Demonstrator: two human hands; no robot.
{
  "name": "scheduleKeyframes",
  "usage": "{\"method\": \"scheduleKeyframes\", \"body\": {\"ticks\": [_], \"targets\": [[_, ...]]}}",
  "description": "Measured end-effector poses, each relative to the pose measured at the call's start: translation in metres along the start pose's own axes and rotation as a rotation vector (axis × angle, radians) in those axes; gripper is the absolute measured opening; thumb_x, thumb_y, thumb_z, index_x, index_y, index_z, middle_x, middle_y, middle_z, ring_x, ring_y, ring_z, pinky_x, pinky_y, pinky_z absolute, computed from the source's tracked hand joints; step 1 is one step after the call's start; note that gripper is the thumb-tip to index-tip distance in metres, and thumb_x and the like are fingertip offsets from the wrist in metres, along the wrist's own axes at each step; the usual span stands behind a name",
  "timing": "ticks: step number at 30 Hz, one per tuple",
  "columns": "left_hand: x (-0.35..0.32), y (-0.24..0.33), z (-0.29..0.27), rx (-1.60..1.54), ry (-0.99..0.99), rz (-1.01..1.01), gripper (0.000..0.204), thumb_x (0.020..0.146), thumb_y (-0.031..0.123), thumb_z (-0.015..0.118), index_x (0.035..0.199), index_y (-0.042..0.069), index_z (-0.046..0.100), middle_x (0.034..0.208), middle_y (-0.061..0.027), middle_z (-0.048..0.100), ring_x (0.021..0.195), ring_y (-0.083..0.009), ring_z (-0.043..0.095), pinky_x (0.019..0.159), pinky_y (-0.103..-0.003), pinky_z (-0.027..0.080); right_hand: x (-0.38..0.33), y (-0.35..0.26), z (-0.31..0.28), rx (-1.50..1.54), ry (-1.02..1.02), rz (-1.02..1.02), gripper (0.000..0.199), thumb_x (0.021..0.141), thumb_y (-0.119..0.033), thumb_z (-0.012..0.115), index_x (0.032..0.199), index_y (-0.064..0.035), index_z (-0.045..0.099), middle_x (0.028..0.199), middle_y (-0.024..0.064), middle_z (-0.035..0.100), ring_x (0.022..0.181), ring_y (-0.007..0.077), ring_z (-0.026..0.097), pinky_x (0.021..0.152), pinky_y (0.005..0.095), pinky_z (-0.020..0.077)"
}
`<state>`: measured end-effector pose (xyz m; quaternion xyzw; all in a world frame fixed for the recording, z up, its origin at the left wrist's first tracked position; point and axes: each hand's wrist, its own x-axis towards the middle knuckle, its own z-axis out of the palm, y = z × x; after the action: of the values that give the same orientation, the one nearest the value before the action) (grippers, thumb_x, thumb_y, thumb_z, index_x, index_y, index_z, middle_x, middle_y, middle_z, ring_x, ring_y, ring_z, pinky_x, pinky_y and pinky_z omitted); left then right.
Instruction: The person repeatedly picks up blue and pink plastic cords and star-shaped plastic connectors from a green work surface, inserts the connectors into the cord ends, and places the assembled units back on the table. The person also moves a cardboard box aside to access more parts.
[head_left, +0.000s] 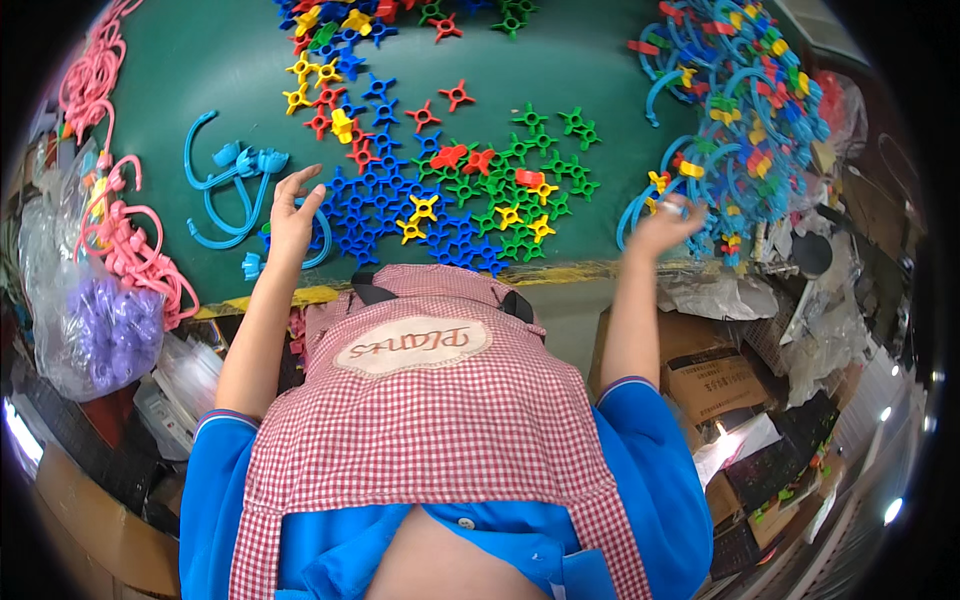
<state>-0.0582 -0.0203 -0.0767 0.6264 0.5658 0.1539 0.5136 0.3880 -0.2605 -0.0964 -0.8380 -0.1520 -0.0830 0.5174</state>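
Note:
My left hand is over the table's near left part, thumb and fingers apart, with nothing visible in it. Beside it lie light blue curved pieces with flower-like ends. To its right spreads a bed of dark blue star-shaped connectors. My right hand is at the near edge of a heap of light blue curved pieces with coloured connectors. Its fingers are bent and slightly blurred, and whether they grip a piece cannot be made out. Green star-shaped connectors lie between my hands, with a few yellow ones.
The green tabletop has a worn yellow near edge. Pink curved pieces hang along its left side, above a clear bag of purple pieces. Red connectors lie farther back. A cardboard box stands below at right.

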Motion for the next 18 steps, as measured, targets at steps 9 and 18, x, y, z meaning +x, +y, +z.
{"method": "scheduleKeyframes", "body": {"ticks": [9, 18], "targets": [[-0.009, -0.049, -0.003, 0.738, 0.209, 0.011, 0.061, 0.076, 0.024, 0.069, 0.132, 0.020, 0.043, 0.134, -0.0161, 0.036, 0.124, -0.0363, 0.033, 0.100, -0.047, 0.032, -0.121, -0.029, 0.130, -0.554, -0.716, -0.390, 0.053, 0.087, -0.040, 0.054, 0.136, -0.0235, 0.041, 0.147, 0.0152, 0.023, 0.132, 0.0365, 0.025, 0.102, 0.0538, 0.0229], [0.009, -0.055, -0.020, 0.842, 0.386, 0.157, 0.053, 0.079, 0.021, 0.065, 0.128, 0.013, 0.046, 0.126, -0.0130, 0.045, 0.118, -0.0334, 0.041, 0.094, -0.044, 0.038, -0.099, -0.068, 0.114, -0.406, -1.018, -0.544, 0.027, 0.072, -0.016, 0.069, 0.098, -0.0090, 0.065, 0.098, 0.0084, 0.058, 0.094, 0.0278, 0.054, 0.081, 0.0378, 0.0468]]}}
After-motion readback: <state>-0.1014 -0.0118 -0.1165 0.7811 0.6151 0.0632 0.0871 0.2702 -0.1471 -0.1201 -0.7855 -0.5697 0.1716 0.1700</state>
